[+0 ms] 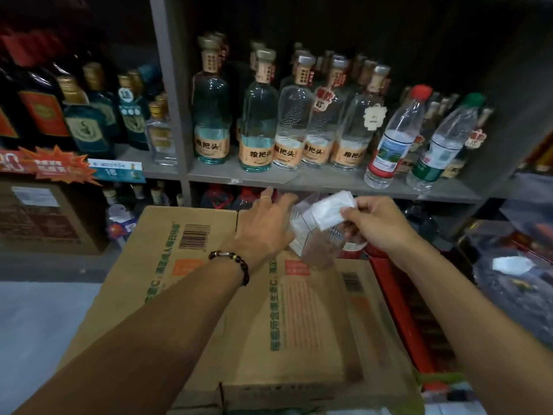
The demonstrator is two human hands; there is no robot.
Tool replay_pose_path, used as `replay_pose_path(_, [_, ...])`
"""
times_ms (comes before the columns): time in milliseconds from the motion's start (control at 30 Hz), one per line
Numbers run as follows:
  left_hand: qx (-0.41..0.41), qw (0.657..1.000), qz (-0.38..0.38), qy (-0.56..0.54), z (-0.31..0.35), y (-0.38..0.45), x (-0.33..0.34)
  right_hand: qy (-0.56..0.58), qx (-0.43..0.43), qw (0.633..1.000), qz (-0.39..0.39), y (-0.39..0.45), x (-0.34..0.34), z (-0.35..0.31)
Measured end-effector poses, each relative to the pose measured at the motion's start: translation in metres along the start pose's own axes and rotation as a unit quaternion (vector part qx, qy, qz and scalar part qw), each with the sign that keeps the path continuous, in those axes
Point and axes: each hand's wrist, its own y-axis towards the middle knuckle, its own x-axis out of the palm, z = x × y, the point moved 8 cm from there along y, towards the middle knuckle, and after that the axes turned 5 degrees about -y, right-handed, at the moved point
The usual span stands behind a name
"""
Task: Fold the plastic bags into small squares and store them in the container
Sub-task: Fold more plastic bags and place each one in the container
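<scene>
Your right hand (pixel 375 223) pinches a folded white plastic-bag square (pixel 330 212) into the clear plastic container (pixel 317 238), already holding folded squares, at the cardboard box's (pixel 254 310) far edge, steadied by your left hand's (pixel 266 226) extended fingers.

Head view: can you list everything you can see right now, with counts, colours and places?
Clear plastic container: one, transparent, tilted over the cardboard boxes, steadied by the left hand.
Folded white plastic bag: one at the container's mouth, pinched by the right hand; more white folds inside.
Brown cardboard boxes: two side by side, green print, below the arms.
Grey shelf: one, behind the boxes.
Clear glass liquor bottles with tan labels: at least five in front, on the shelf.
Plastic water bottles: two, red cap and green cap, shelf right.
Dark green bottles: several, shelf left.
Left hand: open, against the container.
Right hand: pinching the bag.
</scene>
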Motion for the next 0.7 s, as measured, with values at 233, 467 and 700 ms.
replay_pose_path(233, [0.040,0.999,0.021,-0.020,-0.002,0.022,0.001,-0.073,0.014,0.996,-0.054,0.043,0.016,0.005])
replay_pose_path(467, [0.078,0.996,0.016,-0.039,-0.003,0.024,-0.001,-0.277,-0.043,0.958,-0.058,0.044,0.034,-0.001])
replay_pose_path(700, [0.101,0.994,-0.033,-0.021,-0.004,0.030,-0.007,-0.399,-0.287,0.870,-0.040,-0.003,0.030,-0.028])
